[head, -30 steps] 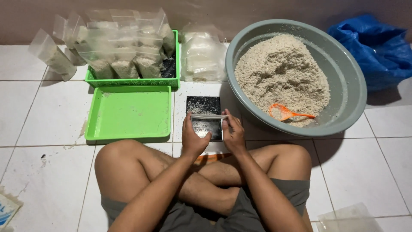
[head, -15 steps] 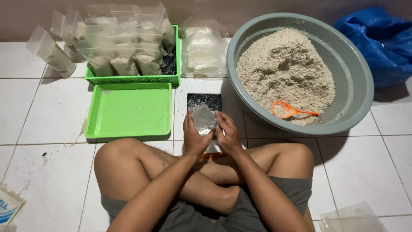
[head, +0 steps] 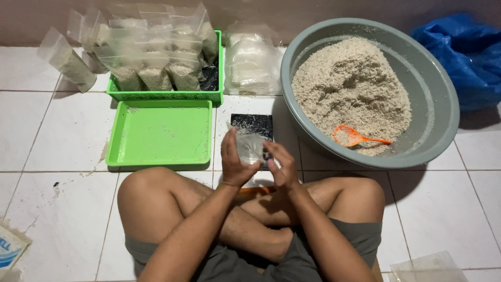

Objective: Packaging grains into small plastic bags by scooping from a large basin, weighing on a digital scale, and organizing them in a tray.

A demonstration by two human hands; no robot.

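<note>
A person sits cross-legged on the white tiled floor (head: 68,136), both hands raised just below the centre of the frame. The left hand (head: 233,159) has its grip closed around a small clear plastic bag (head: 249,147), thumb and fingers wrapped on the bag's left side so it stands upright. The right hand (head: 280,164) is just beside the bag's lower right edge, fingers loosely curled and partly spread; whether its fingertips pinch the plastic or only touch it cannot be told. The bag looks empty and slightly puffed open.

Behind the bag, on the floor, lies a flat black square scale (head: 253,125), dusted with pale grains. To the left of it sits an empty shallow green tray (head: 159,134), and above that, in the upper left of the frame, a green basket (head: 167,95) packed with filled clear bags of pale grain (head: 151,73); a few more such bags lie on the tiles beside it. A stack of empty clear bags (head: 252,60) rests at upper centre. On the right a large grey basin (head: 438,104) holds a heap of pale grain (head: 349,89) with an orange scoop (head: 355,137) lying in it. A blue plastic sack (head: 464,57) fills the upper right corner
</note>
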